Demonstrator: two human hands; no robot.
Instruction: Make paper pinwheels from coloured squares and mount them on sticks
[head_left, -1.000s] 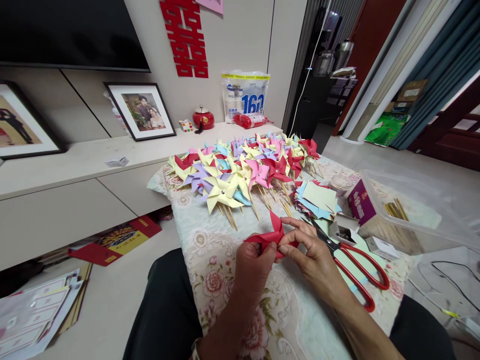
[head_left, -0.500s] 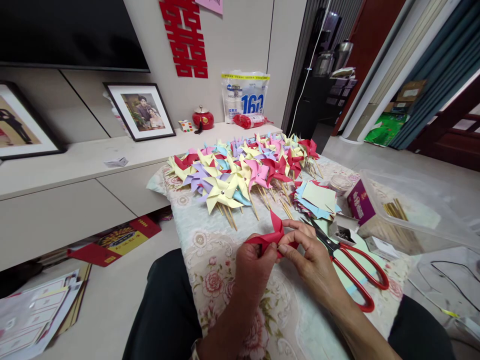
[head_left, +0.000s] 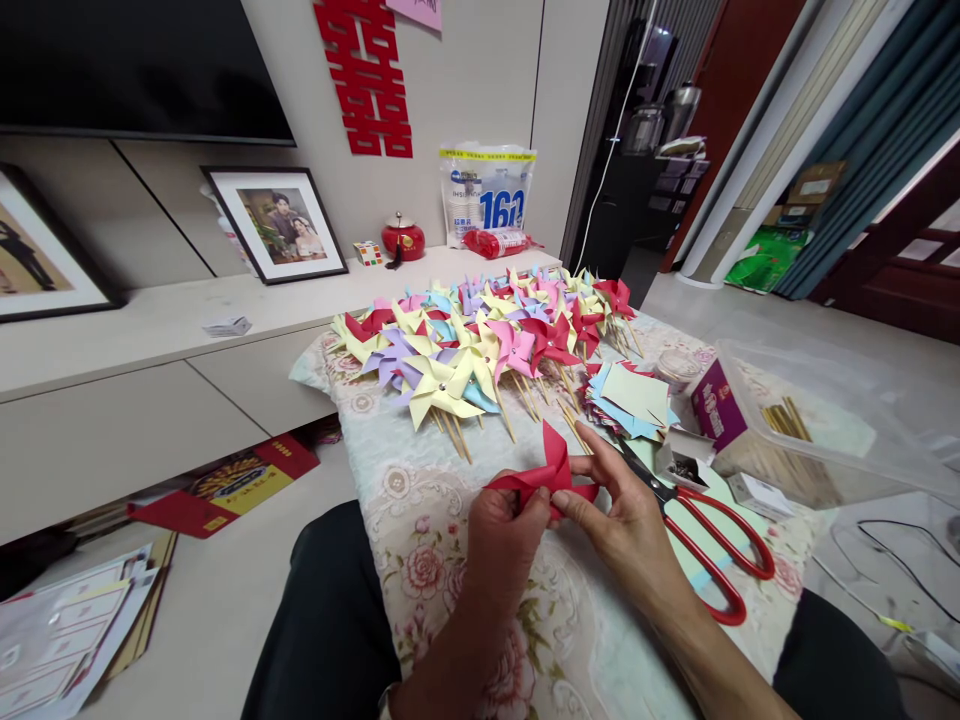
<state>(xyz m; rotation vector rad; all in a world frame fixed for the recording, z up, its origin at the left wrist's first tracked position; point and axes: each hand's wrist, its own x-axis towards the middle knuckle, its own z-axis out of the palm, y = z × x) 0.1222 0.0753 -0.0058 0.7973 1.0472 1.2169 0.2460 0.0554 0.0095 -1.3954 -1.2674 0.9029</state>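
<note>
Both my hands pinch a folded red paper pinwheel just above the floral cloth. My left hand grips it from below left, fingers curled on the paper. My right hand pinches its centre with thumb and forefinger, the other fingers spread. Beyond them lies a heap of finished pinwheels in yellow, pink, red, purple and blue on wooden sticks. Red-handled scissors lie just right of my right hand.
A stack of cut coloured paper sits behind the scissors. A clear plastic box with sticks and a purple carton stand at the right. A low cabinet with framed photos runs along the left; papers lie on the floor.
The hands stay on the red pinwheel with only small finger shifts; the right fingers have spread a little. The view has drifted slightly.
</note>
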